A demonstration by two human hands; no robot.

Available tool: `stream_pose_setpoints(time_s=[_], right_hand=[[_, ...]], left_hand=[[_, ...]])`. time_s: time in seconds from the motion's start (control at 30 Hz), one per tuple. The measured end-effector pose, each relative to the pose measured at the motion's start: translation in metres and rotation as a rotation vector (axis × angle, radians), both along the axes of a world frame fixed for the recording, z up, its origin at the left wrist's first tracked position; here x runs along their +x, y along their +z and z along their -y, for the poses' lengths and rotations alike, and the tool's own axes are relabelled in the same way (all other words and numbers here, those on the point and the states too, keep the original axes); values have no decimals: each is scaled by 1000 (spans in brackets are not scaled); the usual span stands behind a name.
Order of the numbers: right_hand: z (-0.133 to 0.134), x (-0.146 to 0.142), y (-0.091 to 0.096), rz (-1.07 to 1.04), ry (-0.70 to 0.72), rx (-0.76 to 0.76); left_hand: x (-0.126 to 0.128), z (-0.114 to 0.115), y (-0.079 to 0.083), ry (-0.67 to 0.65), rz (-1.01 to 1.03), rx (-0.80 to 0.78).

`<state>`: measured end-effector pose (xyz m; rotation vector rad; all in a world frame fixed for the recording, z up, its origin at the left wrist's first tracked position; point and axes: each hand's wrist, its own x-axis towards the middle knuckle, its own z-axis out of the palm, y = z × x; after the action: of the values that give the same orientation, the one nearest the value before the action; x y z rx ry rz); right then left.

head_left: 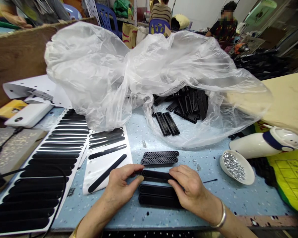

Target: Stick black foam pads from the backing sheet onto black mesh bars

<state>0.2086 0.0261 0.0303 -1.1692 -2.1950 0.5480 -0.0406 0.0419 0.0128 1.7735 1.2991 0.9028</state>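
Between my two hands is a black plastic strip (pixel 155 175) with rounded ends. My left hand (pixel 124 181) pinches its left end, and my right hand (pixel 188 185) grips its right end. Just below lie two more smooth black strips (pixel 157 195), partly covered by my right hand. Above them rest two black strips with a lattice surface (pixel 160 158), side by side. Left of my left hand lies a white backing sheet (pixel 125 165) bearing black adhesive strips (pixel 108 172).
A large clear plastic bag (pixel 96 76) holds several black parts (pixel 188 102). On the right are a bowl of small metal pieces (pixel 234 167) and a white bottle (pixel 260 145). More black-stripped sheets (pixel 34 185) and a white device (pixel 28 115) with a cable are on the left. People sit behind.
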Motion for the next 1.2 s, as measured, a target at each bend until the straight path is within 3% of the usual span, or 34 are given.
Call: stream_pose_setpoints(time_s=[0.23, 0.33, 0.5, 0.77, 1.0, 1.2], right_hand=[[-1, 0, -1, 16, 6, 7], [-1, 0, -1, 15, -4, 8], [0, 0, -1, 13, -8, -2], [-1, 1, -3, -63, -37, -2], [1, 5, -16, -294, -132, -89], [5, 5, -16, -296, -140, -85]], left_hand=[[-2, -2, 1, -137, 12, 132], [-2, -2, -1, -122, -13, 167], [-2, 0, 0, -37, -55, 98], [0, -3, 3, -171, -80, 240], [1, -2, 0, -166, -97, 297], [2, -4, 0, -160, -100, 313]])
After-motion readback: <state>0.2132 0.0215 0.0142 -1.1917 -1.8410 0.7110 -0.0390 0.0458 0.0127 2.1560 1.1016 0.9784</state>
